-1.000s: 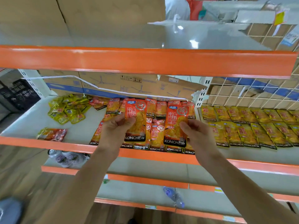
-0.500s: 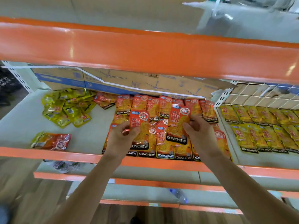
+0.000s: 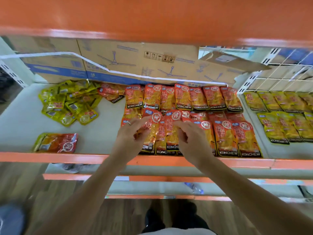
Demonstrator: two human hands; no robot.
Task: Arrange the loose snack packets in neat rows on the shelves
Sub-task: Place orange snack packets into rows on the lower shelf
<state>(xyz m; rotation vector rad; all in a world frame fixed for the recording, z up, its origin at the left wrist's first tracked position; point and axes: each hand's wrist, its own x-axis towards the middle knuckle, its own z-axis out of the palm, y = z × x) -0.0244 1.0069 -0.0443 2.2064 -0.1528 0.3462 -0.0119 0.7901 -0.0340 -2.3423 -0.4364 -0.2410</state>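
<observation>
Grip of left hand (image 3: 130, 135) clamped on left red packet (image 3: 150, 131); grip of right hand (image 3: 192, 139) clamped on right red packet (image 3: 171, 133). Both packets side by side over front row (image 3: 237, 139), just behind orange shelf edge (image 3: 67, 157).

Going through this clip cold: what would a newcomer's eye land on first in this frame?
The red packets, laid in two rows across the middle of the shelf, stand out first. The left hand and right hand each pinch one over the front row. To their left lies a jumbled yellow heap, and a blurred orange beam fills the top.
</observation>
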